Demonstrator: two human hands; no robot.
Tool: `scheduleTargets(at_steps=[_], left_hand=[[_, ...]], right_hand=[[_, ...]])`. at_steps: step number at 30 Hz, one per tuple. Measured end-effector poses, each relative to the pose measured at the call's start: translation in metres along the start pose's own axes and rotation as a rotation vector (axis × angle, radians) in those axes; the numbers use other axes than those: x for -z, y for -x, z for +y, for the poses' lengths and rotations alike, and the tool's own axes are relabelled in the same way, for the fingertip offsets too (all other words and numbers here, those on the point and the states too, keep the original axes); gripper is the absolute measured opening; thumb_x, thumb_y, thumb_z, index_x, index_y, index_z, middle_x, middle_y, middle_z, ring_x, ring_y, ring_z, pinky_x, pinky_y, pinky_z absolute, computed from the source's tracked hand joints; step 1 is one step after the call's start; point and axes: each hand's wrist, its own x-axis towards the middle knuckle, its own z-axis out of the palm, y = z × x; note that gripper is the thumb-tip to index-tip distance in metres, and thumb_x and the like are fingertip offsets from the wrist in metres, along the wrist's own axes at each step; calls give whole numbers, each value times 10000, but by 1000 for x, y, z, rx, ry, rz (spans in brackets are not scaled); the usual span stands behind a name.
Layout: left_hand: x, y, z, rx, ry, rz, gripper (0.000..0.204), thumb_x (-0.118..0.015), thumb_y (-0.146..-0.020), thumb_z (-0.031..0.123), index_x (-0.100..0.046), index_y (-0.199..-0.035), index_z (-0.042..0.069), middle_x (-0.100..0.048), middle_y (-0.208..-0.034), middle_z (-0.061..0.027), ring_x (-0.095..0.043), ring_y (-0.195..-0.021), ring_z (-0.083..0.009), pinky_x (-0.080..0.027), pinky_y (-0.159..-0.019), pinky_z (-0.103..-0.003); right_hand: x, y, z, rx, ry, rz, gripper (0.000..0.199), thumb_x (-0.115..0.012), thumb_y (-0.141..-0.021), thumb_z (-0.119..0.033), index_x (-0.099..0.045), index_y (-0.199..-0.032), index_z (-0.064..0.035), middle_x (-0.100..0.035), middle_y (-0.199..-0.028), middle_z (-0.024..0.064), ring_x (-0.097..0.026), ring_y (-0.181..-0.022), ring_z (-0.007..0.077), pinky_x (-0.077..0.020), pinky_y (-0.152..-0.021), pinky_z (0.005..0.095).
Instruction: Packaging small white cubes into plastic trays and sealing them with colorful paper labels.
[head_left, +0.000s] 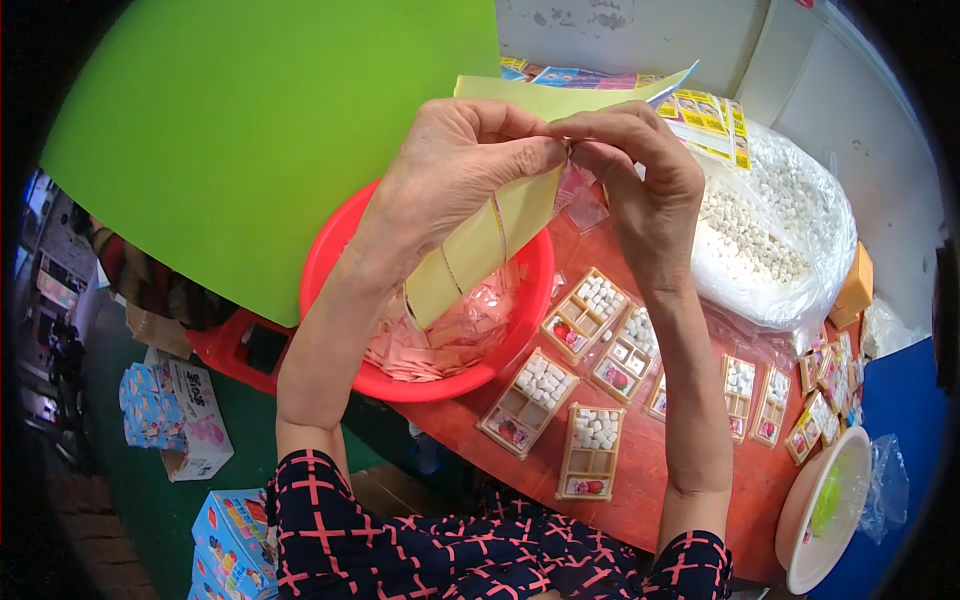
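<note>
My left hand point(440, 165) and my right hand point(648, 170) meet above the table, thumbs and forefingers pinched close together. Between them they grip a pale yellow sheet point(527, 212) with dark lines across it. One part of it slants down past my left wrist over a red basin point(525, 335); a yellow part also shows behind my fingers, running to a raised corner at the right. The fingertips hide exactly what they pinch. Flat pink packets point(430, 350) fill the basin. Nearest my right forearm are small compartment trays point(530, 400) holding white cubes and strawberry pictures.
A clear bag of white cubes point(765, 225) stands at the back right, with printed yellow sheets point(715, 120) on it. A bright green panel point(270, 130) rises at left. A pale bowl point(825, 510) sits at right; printed blue boxes point(235, 545) stand at lower left.
</note>
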Motion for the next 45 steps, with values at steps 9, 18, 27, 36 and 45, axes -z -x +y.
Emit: scheduleTargets(at_steps=[9, 18, 27, 36, 45], left_hand=[[5, -3, -6, 72, 154, -98, 173, -637, -784, 152, -637, -863, -1, -614, -752, -27, -562, -678, -66, -456, -606, -188], [7, -8, -12, -108, -37, -55, 135, -651, -756, 147, -631, -800, 22, -619, -736, -25, -573, -631, -101, -449, -559, -210], [87, -13, -45, -837, -1756, 720, 108, -500, -784, 116, -536, -877, 157, -540, -800, -4, -565, -537, -166, -458, -444, -289], [229, -7, -135, -88, -2003, 144, 281, -427, -851, 134, -500, -1121, 106, -587, -1028, -71, -607, -789, -299, -486, -637, -405], [404, -49, -161, -62, -1933, -11, 404, -451, -845, 239, -469, -1184, 20, -581, -1039, -183, -549, -973, -328, -417, -853, -367]], right_hand=[[4, 6, 7, 412, 293, 69, 226, -614, -654, 101, -662, -825, -39, -564, -776, 55, -528, -706, 127, -432, -564, 219], [8, 0, 12, 564, 504, 52, 162, -648, -631, 33, -604, -754, -62, -557, -906, 63, -495, -678, 156, -409, -556, 250], [104, 70, -26, 232, 895, -130, 107, -586, -704, -29, -500, -758, -62, -491, -1132, 115, -460, -894, 237, -402, -778, 336], [248, 212, -85, -443, 347, 477, 155, -462, -831, -134, -531, -861, 1, -459, -1189, 161, -443, -1060, 216, -261, -979, 338], [282, 339, -150, -717, 216, 736, 192, -495, -821, -121, -514, -921, 42, -479, -1144, 155, -440, -1080, 209, -300, -966, 329]])
